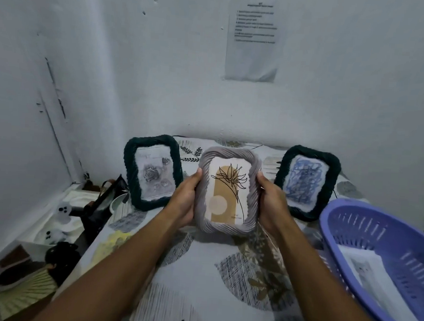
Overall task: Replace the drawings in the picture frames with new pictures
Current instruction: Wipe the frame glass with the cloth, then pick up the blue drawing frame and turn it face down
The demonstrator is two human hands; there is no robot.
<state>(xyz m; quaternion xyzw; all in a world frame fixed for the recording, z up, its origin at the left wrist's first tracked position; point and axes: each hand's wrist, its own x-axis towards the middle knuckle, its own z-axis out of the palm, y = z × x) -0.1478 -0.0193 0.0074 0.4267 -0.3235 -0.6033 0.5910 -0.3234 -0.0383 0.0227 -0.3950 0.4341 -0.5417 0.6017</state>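
A grey twisted-rim picture frame point(203, 224) with a line-drawn flower on a tan arch is held upright above the table. My left hand point(185, 198) grips its left edge and my right hand point(270, 203) grips its right edge. Behind on the left stands a dark green frame point(128, 170) showing a pencil rose drawing. A second dark green frame point(332, 172) with a blue scribble drawing stands at the back right.
A purple plastic basket point(345, 233) with white paper sheets point(377, 277) inside sits at the right. The table point(197, 296) has a leaf-patterned cloth. Clutter, a black bag and white items lie on the floor to the left. A printed sheet point(254, 36) hangs on the wall.
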